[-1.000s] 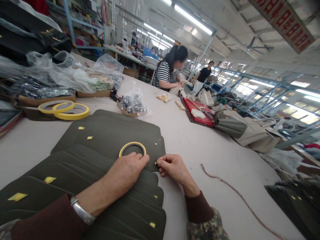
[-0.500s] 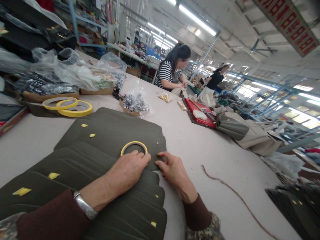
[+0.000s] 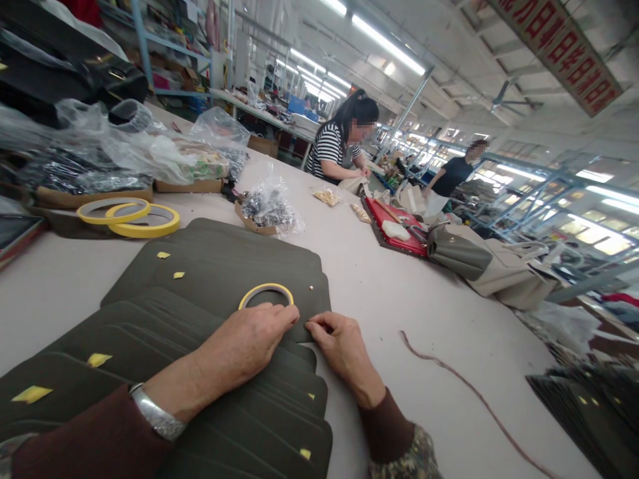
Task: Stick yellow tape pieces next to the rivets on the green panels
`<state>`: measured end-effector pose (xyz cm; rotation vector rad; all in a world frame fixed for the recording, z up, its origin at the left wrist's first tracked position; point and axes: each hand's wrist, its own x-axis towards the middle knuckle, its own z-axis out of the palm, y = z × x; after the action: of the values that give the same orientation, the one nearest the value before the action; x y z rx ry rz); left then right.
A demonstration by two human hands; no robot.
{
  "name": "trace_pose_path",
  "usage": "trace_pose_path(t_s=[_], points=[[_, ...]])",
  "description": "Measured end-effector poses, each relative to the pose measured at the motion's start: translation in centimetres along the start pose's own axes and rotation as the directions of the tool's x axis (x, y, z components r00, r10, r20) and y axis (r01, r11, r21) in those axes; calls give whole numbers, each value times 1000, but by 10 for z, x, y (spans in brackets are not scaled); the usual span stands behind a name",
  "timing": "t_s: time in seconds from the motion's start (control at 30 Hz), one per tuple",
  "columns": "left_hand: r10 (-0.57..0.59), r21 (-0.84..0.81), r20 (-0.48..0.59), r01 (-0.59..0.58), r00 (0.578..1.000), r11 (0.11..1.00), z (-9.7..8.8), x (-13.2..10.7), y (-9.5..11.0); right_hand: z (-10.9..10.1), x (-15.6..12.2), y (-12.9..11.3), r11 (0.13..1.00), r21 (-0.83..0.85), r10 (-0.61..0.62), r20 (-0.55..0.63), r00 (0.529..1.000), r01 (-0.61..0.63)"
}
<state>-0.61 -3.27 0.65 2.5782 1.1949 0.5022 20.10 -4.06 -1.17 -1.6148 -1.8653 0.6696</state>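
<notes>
A fanned stack of dark olive leather panels lies on the table in front of me, with small yellow tape bits on them. My left hand rests on the stack, fingers curled, pressing the top panel beside a small yellow tape roll. My right hand sits at the panel's near right edge with thumb and forefinger pinched together on that edge. A small metal stud shows on the top panel's right side.
Two larger yellow tape rolls lie at the left, behind them plastic bags of hardware. A bag of metal parts sits mid-table. A brown cord trails right. A person in a striped shirt works farther along, by a red tray and beige bags.
My right hand shifted slightly left along the panel edge and keeps pinching it. The left hand stayed put. A person in black in the background walked to the right.
</notes>
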Motion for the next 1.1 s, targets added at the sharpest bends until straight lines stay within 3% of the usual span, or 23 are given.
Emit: trace_pose_path(t_s=[0.17, 0.27, 0.37, 0.57, 0.8, 0.87, 0.93, 1.03, 1.1], points=[[33, -111, -162, -51, 986, 993, 4, 0, -6, -11, -1, -3, 997, 70, 23, 270, 963, -44], [63, -126, -201, -89, 978, 988, 6, 0, -7, -12, -1, -8, 982, 191, -36, 135, 990, 10], [58, -106, -186, -78, 981, 991, 7, 0, -6, -10, 0, -16, 939, 300, -154, -59, 986, 165], [50, -82, -158, -64, 986, 995, 6, -1, -2, -5, -2, -28, 888, 114, -430, -133, 893, 445], [13, -121, -72, -22, 997, 992, 2, 2, -2, 8, -3, -24, 874, -107, -485, -236, 842, 474], [1, -120, -79, -11, 997, 993, 1, 3, -2, 10, -4, -27, 889, -111, -457, -254, 853, 443], [-5, -103, -110, -6, 994, 995, 0, 4, -1, 11, -4, -32, 932, -28, -356, -255, 899, 362], [16, -88, -191, -34, 981, 996, 0, 4, 4, 12, -1, -36, 956, 272, -62, -187, 980, 112], [47, -78, -248, -69, 968, 995, 1, 3, 7, 10, 5, -32, 884, 463, 134, -120, 984, -64]])
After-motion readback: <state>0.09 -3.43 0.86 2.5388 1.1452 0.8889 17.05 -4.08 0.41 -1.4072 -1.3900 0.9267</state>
